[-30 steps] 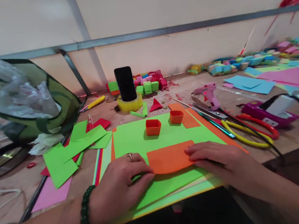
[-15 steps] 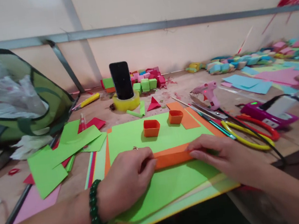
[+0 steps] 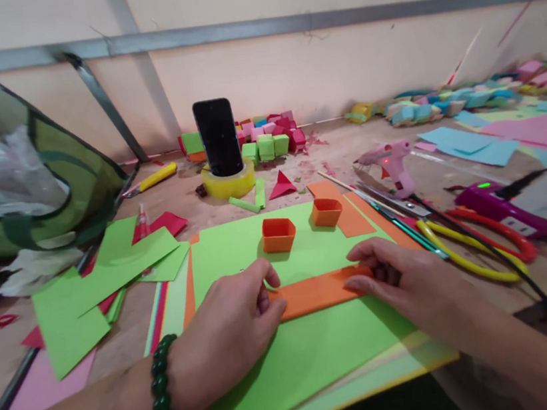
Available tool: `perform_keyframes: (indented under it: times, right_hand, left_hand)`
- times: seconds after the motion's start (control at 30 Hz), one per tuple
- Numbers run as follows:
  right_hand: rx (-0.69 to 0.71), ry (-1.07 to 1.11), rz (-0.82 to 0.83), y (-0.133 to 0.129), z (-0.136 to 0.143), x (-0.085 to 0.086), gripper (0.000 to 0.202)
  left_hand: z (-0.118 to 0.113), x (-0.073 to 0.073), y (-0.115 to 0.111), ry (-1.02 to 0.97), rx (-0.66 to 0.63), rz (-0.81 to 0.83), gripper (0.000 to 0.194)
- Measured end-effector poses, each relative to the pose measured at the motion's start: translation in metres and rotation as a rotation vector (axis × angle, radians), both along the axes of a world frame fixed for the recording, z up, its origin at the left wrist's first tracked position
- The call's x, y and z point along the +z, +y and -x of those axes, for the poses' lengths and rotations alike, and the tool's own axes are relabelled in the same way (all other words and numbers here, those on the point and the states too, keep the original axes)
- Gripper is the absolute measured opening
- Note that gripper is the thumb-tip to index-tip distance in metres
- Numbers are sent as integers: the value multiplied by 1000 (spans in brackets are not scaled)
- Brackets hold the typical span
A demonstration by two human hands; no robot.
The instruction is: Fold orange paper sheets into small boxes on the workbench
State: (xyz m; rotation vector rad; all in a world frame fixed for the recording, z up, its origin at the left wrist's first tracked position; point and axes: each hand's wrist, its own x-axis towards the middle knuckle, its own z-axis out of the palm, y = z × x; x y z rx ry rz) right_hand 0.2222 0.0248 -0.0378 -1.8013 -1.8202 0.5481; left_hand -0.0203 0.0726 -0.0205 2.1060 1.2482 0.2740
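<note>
An orange folded paper strip (image 3: pixel 315 293) lies crosswise just over a stack of green paper (image 3: pixel 257 385). My left hand (image 3: pixel 233 324) pinches its left end between thumb and fingers. At the right end my right hand (image 3: pixel 393 273) grips it, thumb on the near side and fingers curled behind. Just beyond the strip, two small orange paper boxes (image 3: pixel 278 234) with open tops stand on the green sheet. Flat orange paper pieces (image 3: pixel 355 214) lie by the box on the right.
A phone (image 3: pixel 218 138) stands in a yellow tape roll (image 3: pixel 230 182). To the right are a pink glue gun (image 3: pixel 394 165), yellow-and-red-handled scissors (image 3: pixel 477 259) and a purple power strip (image 3: pixel 511 211). Green paper scraps (image 3: pixel 72 325), a yellow cutter (image 3: pixel 156 176) and a green bag (image 3: pixel 69 151) are leftward.
The strip has tipped flatter, showing its broad face. My fingers have shifted at both ends, the right ones opening a little and curling behind. The camera view has moved slightly.
</note>
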Motion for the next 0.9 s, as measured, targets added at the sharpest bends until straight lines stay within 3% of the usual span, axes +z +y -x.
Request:
perform_keyframes:
  times: [0.13, 0.67, 0.9]
  right_hand:
    - [9, -7, -38, 1, -1, -1, 24]
    - [40, -41, -13, 8, -1, 3, 33]
    - [58, -32, -12, 7, 0, 4, 35]
  left_hand:
    - [2, -4, 0, -31, -20, -22, 15]
    - [1, 0, 2, 22, -38, -54, 6]
    - [0, 0, 2, 69, -60, -108, 11]
